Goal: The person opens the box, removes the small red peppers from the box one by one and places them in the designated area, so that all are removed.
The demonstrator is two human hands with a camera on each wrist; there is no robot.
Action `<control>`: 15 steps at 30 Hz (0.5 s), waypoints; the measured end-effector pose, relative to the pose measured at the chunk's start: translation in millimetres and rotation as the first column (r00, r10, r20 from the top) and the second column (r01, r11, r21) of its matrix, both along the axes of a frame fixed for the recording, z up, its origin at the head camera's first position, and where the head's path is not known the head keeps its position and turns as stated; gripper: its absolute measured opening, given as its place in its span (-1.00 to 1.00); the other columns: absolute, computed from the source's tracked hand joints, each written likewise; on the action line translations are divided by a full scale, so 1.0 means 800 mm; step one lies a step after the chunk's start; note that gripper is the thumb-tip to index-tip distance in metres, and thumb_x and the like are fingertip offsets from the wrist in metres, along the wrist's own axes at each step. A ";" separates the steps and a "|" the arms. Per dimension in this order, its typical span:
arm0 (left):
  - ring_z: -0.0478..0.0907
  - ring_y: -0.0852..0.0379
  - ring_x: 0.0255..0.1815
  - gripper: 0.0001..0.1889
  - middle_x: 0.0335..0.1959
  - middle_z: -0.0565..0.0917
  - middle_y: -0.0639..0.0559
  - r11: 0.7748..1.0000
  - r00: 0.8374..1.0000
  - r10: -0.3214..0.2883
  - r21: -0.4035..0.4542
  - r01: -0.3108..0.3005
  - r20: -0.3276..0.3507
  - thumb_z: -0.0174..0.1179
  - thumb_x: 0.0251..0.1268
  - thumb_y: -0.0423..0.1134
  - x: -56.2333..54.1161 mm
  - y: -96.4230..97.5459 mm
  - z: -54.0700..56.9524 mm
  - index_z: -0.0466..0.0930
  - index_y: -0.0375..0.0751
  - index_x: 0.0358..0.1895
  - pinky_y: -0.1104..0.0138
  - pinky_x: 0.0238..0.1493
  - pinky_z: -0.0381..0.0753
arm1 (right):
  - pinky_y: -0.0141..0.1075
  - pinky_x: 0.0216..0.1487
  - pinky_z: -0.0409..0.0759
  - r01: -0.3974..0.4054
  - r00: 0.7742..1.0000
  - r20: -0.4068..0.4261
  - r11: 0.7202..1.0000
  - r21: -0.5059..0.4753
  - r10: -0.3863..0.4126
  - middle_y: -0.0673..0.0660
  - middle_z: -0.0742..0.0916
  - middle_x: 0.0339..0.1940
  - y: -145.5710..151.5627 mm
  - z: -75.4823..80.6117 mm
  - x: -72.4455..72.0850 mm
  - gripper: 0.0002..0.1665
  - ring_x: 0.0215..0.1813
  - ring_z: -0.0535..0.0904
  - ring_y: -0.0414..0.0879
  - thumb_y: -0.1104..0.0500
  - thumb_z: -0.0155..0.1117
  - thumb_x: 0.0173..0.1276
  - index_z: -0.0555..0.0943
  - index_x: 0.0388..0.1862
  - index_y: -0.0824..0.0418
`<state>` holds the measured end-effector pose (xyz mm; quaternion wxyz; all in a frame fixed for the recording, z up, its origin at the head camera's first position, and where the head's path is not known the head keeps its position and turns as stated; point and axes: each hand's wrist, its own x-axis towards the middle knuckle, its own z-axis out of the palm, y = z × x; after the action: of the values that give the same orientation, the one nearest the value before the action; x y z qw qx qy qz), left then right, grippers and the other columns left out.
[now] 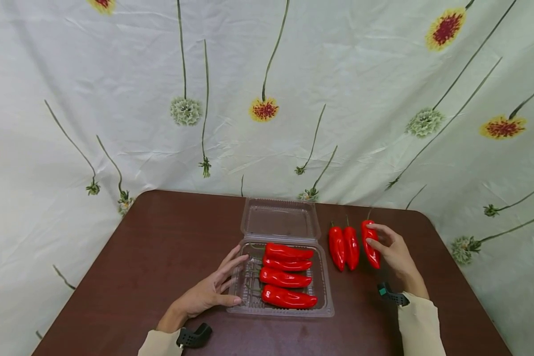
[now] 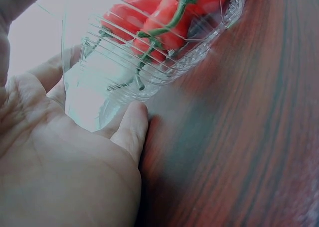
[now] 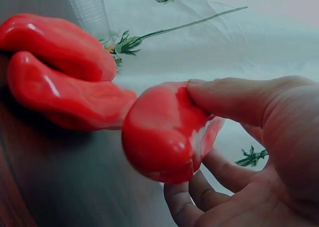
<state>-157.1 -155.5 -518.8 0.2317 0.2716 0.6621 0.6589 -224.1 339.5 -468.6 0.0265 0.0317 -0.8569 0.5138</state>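
Note:
My right hand [image 1: 395, 252] pinches a red pepper [image 1: 370, 244] between thumb and fingers, right of two other red peppers [image 1: 343, 248] lying side by side on the table. In the right wrist view, the thumb lies on top of the held pepper [image 3: 157, 132] and the fingers come from below. At the left side of an open clear plastic clamshell box [image 1: 325, 287], my left hand [image 1: 206, 291] spreads its fingers over the rim, thumb by the front left corner. Several red peppers [image 1: 287, 278] lie crosswise inside the box, green stems pointing left.
The box's transparent lid [image 1: 280, 220] is folded back toward the far table edge. A dark brown table [image 1: 178, 247] carries everything, and a pale flower-printed cloth [image 1: 231, 133] hangs behind it.

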 end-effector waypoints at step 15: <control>-0.24 0.00 0.66 -0.06 0.65 -0.47 0.17 1.000 1.000 0.003 -0.001 -0.003 -0.011 0.29 0.31 -0.42 0.000 -0.001 0.000 -0.09 -0.03 0.64 -0.09 0.55 0.02 | -0.42 -0.16 0.63 0.021 0.999 0.042 1.000 0.015 -0.021 0.43 0.53 0.30 0.001 -0.006 -0.006 -0.46 -0.08 0.52 -0.35 0.26 0.24 0.47 0.43 0.39 0.33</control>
<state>-157.1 -155.9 -518.7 0.2271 0.2742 0.6643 0.6572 -229.1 340.2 -473.4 0.0134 0.0120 -0.8612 0.5080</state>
